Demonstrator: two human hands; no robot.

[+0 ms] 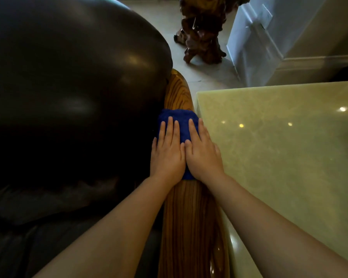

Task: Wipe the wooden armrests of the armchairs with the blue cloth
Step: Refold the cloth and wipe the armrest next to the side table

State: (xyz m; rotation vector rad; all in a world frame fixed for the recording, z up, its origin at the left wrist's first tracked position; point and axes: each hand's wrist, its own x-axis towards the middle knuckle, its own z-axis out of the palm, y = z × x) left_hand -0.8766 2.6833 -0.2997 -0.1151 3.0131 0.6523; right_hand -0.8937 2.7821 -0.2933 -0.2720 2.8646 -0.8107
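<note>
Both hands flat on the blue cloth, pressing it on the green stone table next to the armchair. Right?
Not quite. The head view shows the left hand and right hand flat on the blue cloth, but it lies on the wooden armrest of the armchair. The green stone table is beside it, untouched by the cloth.

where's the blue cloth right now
In the head view, the blue cloth lies on the wooden armrest just right of centre, pressed flat under the left hand and right hand, between the dark leather cushion and the pale stone tabletop.
</note>
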